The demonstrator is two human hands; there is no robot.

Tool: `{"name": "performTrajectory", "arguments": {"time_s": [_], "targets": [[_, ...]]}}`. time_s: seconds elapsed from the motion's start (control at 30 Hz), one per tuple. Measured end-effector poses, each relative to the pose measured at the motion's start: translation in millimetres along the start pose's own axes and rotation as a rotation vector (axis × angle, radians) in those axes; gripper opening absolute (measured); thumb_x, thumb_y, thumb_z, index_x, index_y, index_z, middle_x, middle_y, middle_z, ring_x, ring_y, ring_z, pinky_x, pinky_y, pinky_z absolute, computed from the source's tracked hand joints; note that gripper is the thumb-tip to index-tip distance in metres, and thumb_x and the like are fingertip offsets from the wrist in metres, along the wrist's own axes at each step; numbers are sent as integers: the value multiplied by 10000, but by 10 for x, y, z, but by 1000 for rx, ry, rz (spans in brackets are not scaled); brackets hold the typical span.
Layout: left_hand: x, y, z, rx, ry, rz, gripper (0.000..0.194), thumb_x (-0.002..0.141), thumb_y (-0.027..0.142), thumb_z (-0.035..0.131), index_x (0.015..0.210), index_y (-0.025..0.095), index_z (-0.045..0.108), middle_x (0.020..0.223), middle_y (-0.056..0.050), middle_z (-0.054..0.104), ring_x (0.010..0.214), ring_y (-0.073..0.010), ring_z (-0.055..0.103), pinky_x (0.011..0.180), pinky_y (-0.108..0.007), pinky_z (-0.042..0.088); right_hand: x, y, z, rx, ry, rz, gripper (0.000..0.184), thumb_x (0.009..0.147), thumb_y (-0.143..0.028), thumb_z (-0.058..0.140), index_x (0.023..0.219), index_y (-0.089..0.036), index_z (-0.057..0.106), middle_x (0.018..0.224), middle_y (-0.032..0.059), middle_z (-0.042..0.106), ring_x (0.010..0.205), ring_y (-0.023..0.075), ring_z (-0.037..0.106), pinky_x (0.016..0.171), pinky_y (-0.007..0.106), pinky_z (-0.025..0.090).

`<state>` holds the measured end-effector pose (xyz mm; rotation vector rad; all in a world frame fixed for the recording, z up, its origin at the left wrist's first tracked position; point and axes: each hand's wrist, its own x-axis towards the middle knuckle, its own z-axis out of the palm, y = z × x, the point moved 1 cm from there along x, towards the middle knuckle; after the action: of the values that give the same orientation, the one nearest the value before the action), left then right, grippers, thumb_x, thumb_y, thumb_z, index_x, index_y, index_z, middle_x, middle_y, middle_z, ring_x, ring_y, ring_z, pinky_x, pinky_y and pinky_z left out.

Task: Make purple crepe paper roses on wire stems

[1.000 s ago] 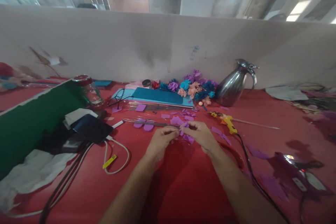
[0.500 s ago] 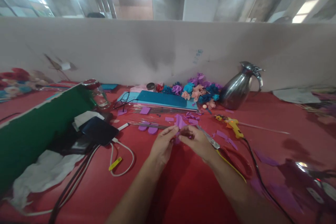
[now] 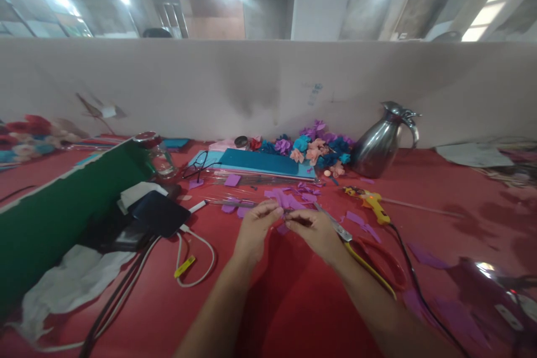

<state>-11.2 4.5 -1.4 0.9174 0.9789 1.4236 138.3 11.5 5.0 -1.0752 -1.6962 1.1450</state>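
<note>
My left hand (image 3: 257, 229) is closed in a pinch, thumb against fingers, at a piece of purple crepe paper (image 3: 286, 199) that sticks up beyond the fingertips. Facing it, my right hand (image 3: 315, 233) pinches at the paper's lower end, its fingertips almost meeting the left ones. Something small and dark shows between the fingertips, too small to make out. Left of the hands lies a thin dark stick (image 3: 229, 202) over purple petal-shaped pieces (image 3: 229, 208); its right end is hidden by the left hand. Scissors (image 3: 342, 230) with red and yellow handles lie beside my right wrist.
A yellow glue gun (image 3: 376, 206) with a black cord lies right of the scissors. Crepe flowers (image 3: 312, 148) and a metal jug (image 3: 377, 148) stand behind. Blue sheets (image 3: 260, 161), glasses (image 3: 201, 163) and a glass jar (image 3: 157, 159) are at the back left; a phone-like dark device (image 3: 161, 212) lies left.
The purple paper between my fingers has tipped from upright toward the left and spread out. Both hands stay nearly in place, with the fingertips slightly shifted. The whole view has moved slightly.
</note>
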Motion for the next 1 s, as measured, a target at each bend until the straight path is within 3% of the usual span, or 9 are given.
{"name": "performTrajectory", "arguments": {"time_s": [0.33,0.73,1.0], "targets": [[-14,78,4,72,-85,32,100,650,231,746,608,164,687,681,-17,589,683,-130,505,706,-267,401,-16,-62,-8,-50,-71,-48,186,776,-231,565,822,-223,745,814,10,753,764,188,666,715,297,485],[-34,101,18,17,-38,42,117,570,145,763,558,174,650,635,11,586,646,-116,528,654,-245,420,-11,-30,17,-5,-113,-39,195,775,-226,567,850,-222,747,880,35,758,834,209,685,794,335,512],[-38,82,29,56,-53,36,91,599,186,781,594,170,692,692,-19,631,693,-138,560,693,-266,443,-9,22,22,-36,-108,-79,206,782,-163,515,774,-219,714,790,22,729,786,200,669,785,329,512]]}}
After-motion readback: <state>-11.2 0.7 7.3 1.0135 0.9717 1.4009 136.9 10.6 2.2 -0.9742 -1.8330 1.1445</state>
